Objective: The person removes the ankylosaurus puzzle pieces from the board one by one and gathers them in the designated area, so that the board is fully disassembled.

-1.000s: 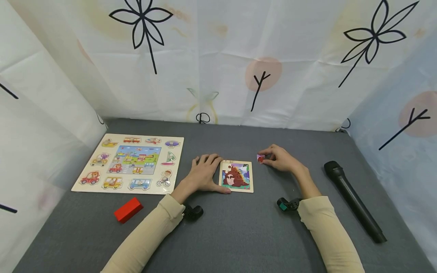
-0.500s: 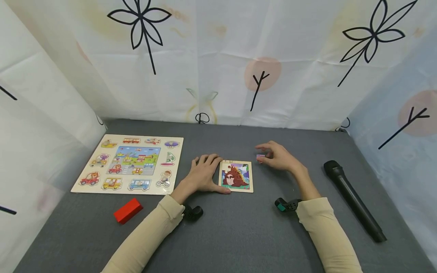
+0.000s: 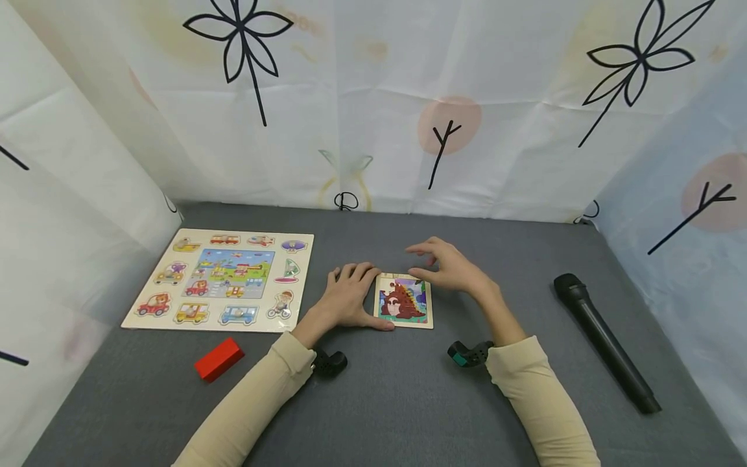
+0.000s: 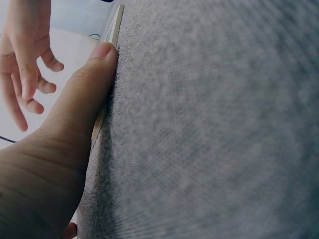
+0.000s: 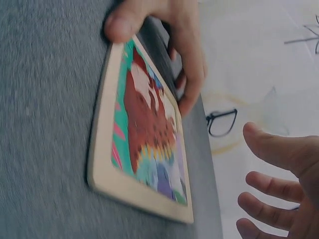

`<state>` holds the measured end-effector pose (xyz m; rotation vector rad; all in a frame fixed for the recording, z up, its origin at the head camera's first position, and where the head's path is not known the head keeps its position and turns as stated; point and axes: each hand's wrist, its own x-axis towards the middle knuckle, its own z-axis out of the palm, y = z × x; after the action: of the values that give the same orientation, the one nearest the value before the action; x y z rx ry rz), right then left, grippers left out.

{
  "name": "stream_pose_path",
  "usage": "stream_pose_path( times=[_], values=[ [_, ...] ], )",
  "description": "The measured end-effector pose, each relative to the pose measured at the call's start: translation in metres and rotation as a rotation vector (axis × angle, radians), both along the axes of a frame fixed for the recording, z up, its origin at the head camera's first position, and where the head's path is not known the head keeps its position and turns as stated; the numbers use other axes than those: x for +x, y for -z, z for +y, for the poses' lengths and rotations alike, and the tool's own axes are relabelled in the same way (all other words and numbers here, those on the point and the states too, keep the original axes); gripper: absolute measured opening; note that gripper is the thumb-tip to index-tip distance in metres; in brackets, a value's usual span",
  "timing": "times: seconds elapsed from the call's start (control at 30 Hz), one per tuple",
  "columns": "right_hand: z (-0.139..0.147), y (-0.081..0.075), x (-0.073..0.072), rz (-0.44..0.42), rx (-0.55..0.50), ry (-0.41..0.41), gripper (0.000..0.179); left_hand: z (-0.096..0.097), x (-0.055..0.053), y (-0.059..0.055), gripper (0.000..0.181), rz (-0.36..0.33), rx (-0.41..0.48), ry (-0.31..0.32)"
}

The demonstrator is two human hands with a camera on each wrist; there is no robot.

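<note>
A small wooden-framed jigsaw puzzle (image 3: 429,305) with a red-brown dinosaur picture lies flat on the grey table. A pale patch shows at the picture's upper left. My left hand (image 3: 348,298) steadies the puzzle from its left side, thumb at the lower edge and a finger at the upper one; the right wrist view shows the thumb right on the frame's corner. Over the puzzle's upper right corner hovers my right hand (image 3: 449,264), fingers and thumb spread. In the right wrist view nothing shows between the right fingers (image 5: 271,186). The small pink-red puzzle piece is hidden from view.
A large vehicle picture puzzle board (image 3: 292,301) lies at the left. In front of it is a red block (image 3: 219,359). A black microphone (image 3: 607,344) lies at the right. A white patterned curtain (image 3: 373,104) closes off the table's back and sides.
My right hand has spread its fingers from the small puzzle piece and moved left to the framed puzzle. The piece no longer shows. My left hand has stayed put.
</note>
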<state>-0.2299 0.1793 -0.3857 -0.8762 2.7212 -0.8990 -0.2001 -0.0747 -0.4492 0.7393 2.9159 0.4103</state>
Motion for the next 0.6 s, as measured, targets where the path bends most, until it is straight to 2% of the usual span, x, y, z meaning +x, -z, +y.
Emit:
stream_pose_path(
  times=[0.3,0.47,0.6],
  values=[
    [-0.023,0.006,0.006,-0.022,0.042,-0.049,0.046,0.000,-0.001,0.002,0.115,0.000,-0.009,0.002],
    [-0.028,0.013,0.009,-0.029,0.080,-0.073,0.044,0.000,-0.001,0.001,0.117,-0.015,-0.013,-0.001],
    [-0.030,0.019,0.010,-0.050,0.096,-0.074,0.043,0.000,0.000,0.001,0.115,0.000,-0.003,0.001]
  ],
)
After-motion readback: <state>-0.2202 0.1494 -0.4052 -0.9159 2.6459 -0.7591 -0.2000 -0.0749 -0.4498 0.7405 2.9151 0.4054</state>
